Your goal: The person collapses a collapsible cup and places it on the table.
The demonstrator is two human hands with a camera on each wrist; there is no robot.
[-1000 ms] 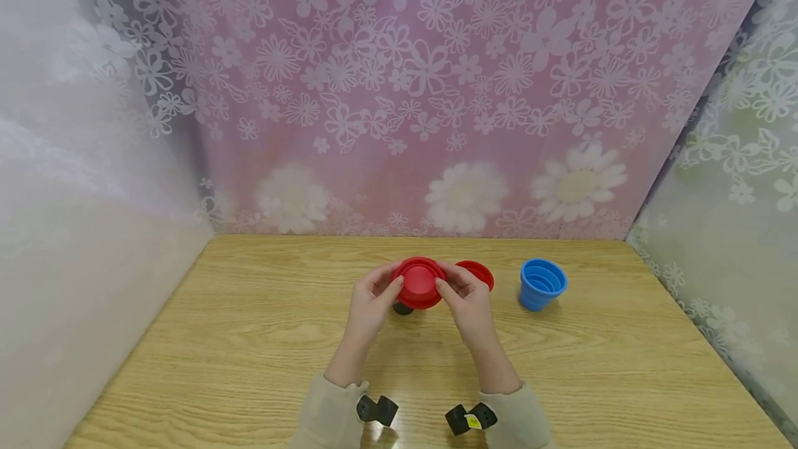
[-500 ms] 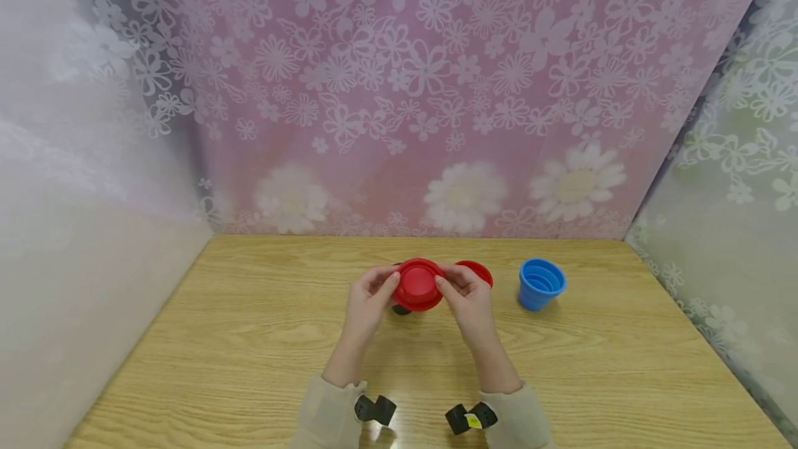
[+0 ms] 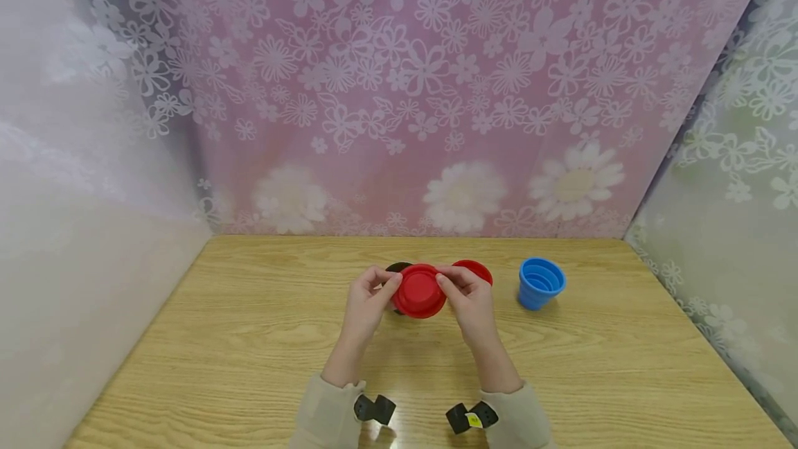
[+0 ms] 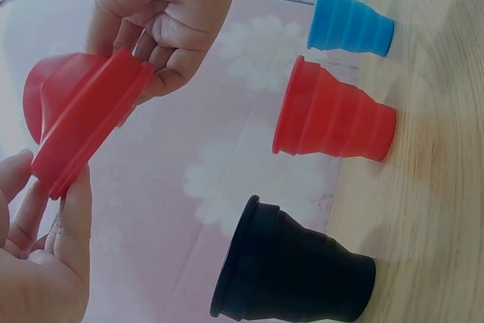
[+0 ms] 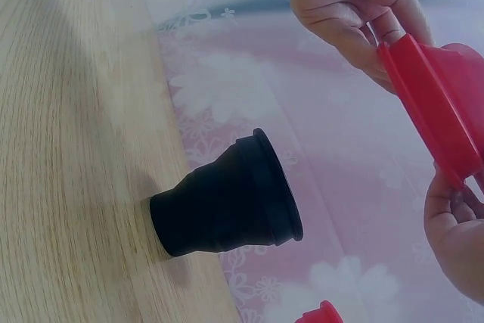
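Note:
A red collapsible cup, folded mostly flat, is held between both hands above the table. My left hand pinches its left rim and my right hand pinches the right rim, thumbs on the near side. From the side in the left wrist view, the held cup is a thick ring with a rounded part bulging from one face. Beyond the hands stand a black collapsible cup, a second red collapsible cup and a blue collapsible cup, all expanded and upright. The held cup and left hand partly hide the black one.
The wooden table reaches back to a pink floral curtain. Pale curtains hang at the left and right. Small black devices sit at both wrists over beige sleeves.
The held red cup has dropped slightly in the head view, showing more of the black cup's rim behind it. Both hands have kept their hold with little movement.

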